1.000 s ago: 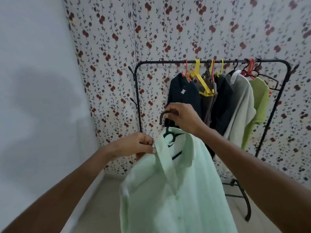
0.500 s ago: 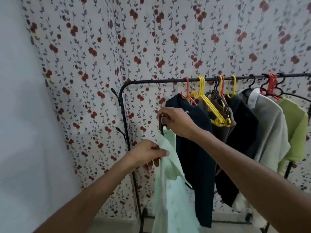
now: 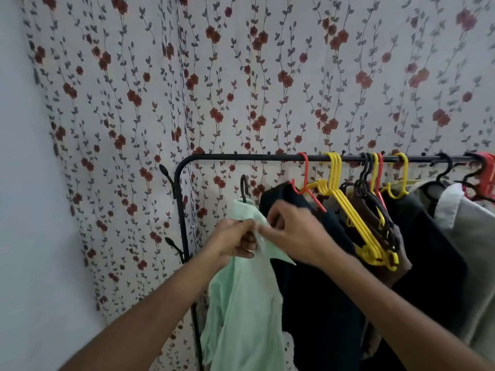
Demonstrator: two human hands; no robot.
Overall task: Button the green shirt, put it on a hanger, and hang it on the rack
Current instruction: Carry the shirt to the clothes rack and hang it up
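Half a second ago your right hand gripped the black hanger hook. Now it has dropped off the hook and joined your left hand at the neck of the green shirt. Both hands sit just below the centre of view. Their fingers are curled and pinch the collar, the left from 9 o'clock and the right from 3 o'clock. I cannot tell whether either hand also holds the hanger's neck under the cloth.

The shirt drops from your hands toward 6 o'clock, right against the dark garment at its 3 o'clock. The hook stands free at 12 o'clock above the collar, below the rack rail and not over it. Straight above the hook the rail is bare, between its left bend and the red hanger.

So the shirt is on its hanger but not yet hung. This looks like a pause to tidy the collar or do up the top button. With the hook let go, the shirt's weight probably rests on your pinch alone, so take the hook again before lifting it to the rail.
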